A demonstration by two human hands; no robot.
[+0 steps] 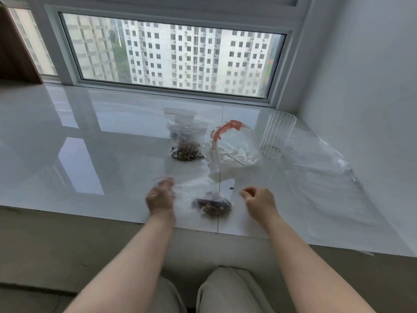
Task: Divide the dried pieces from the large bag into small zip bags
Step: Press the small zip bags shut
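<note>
A small clear zip bag (213,205) with dark dried pieces in its bottom lies near the front edge of the white sill. My left hand (160,196), blurred by motion, pinches the bag's top left edge. My right hand (258,199) hovers just right of the bag with fingers curled, apart from it and holding nothing. Farther back stands a pile of filled small zip bags (187,143). Right of the pile sits the large bag (234,146) with orange-red print, crumpled and nearly empty, with a white stick-like thing inside.
A ribbed clear glass (277,135) stands at the back right of the glossy white sill (90,154). Flat clear plastic bags (322,175) lie spread along the right side by the wall. One loose dried piece (231,188) lies beside the bag. The window is behind.
</note>
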